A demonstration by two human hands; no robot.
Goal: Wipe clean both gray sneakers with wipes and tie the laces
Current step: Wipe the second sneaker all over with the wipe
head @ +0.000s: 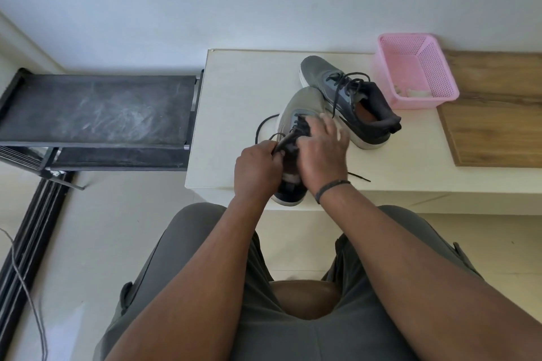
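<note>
Head view: white table by a white wall, pink basket on it.
Left of basket, two gray sneakers; left hand pinches near sneaker's lace, right hand grip unclear.

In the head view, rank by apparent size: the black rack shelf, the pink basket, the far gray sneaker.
1. black rack shelf
2. far gray sneaker and pink basket: look alike, unranked.
</note>
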